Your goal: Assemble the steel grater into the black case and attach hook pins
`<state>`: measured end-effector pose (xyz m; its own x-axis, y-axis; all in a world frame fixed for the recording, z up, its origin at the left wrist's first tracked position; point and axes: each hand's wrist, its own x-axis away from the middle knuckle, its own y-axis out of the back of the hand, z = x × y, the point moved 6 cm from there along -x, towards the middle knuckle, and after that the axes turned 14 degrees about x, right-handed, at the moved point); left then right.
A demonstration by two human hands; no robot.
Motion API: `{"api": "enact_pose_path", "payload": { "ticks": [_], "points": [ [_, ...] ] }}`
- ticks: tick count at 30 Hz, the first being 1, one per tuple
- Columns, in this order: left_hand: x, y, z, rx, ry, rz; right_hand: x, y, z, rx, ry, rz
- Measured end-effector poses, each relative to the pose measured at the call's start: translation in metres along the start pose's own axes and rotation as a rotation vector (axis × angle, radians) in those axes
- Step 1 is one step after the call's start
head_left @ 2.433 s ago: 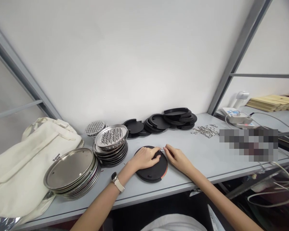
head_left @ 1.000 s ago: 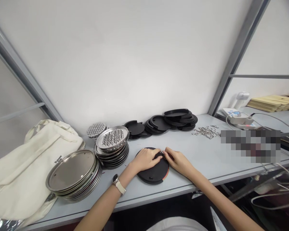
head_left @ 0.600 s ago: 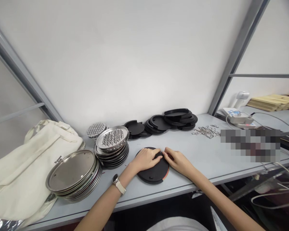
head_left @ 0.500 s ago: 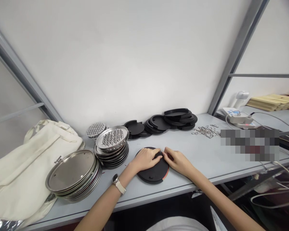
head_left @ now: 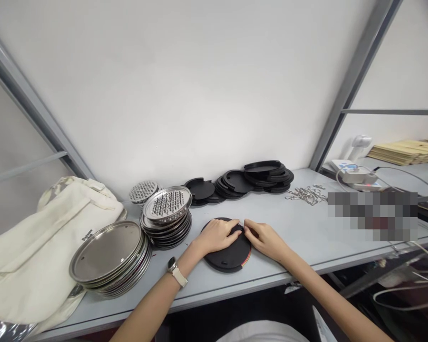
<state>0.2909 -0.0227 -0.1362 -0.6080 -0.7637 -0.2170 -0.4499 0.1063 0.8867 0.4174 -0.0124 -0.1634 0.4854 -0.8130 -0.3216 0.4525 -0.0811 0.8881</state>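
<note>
A black round disc (head_left: 227,257) lies on the grey table in front of me, with a red and yellow edge showing at its right side. My left hand (head_left: 219,236) rests over the disc's top, thumb and fingers closed around its upper right part. At that same rim, my right hand (head_left: 262,235) pinches a small metal piece (head_left: 240,224), mostly covered by the fingertips, so its exact shape cannot be made out. Both hands' fingertips nearly meet there. A loose pile of small metal wire clips (head_left: 307,194) sits further back on the right.
Stacked black discs (head_left: 237,182) line the wall. To the left stand stacks of round metal graters (head_left: 168,205) and metal plates (head_left: 107,251), beside a cream bag (head_left: 53,237). A white box with cables (head_left: 355,173) and a blurred-out patch are at the right.
The whole view has shifted slightly. Both hands stay at the same rim of the disc, with only a small movement of the right fingertips around the metal piece.
</note>
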Motion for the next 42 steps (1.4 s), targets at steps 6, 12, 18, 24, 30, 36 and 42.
{"api": "enact_pose_path", "payload": {
  "ticks": [6,12,18,24,30,36,42],
  "points": [
    [0.0,0.0001,-0.0007,0.015,-0.02,-0.008,0.0003,-0.0007,-0.0004,0.008,-0.006,-0.015],
    [-0.0004,0.0009,-0.0009,0.002,-0.016,-0.008,0.0007,-0.0002,0.0009,0.016,0.004,-0.043],
    [0.0,-0.0004,-0.0014,0.002,-0.041,-0.001,0.0009,0.0038,-0.0007,-0.002,-0.022,-0.086],
    [-0.0012,-0.0027,0.001,-0.013,-0.043,-0.006,0.0017,0.0054,-0.0047,-0.054,-0.059,-0.114],
    [0.0001,0.0005,0.0039,-0.022,0.034,-0.05,-0.0013,-0.0007,-0.0037,-0.009,-0.024,-0.058],
    [0.0003,-0.0001,0.0043,-0.021,0.033,-0.046,-0.0012,-0.0028,-0.0008,0.029,0.02,-0.017],
    [0.0001,-0.0013,0.0044,0.014,0.005,-0.036,-0.0003,-0.0007,0.0016,0.023,0.03,-0.027]
  ]
}}
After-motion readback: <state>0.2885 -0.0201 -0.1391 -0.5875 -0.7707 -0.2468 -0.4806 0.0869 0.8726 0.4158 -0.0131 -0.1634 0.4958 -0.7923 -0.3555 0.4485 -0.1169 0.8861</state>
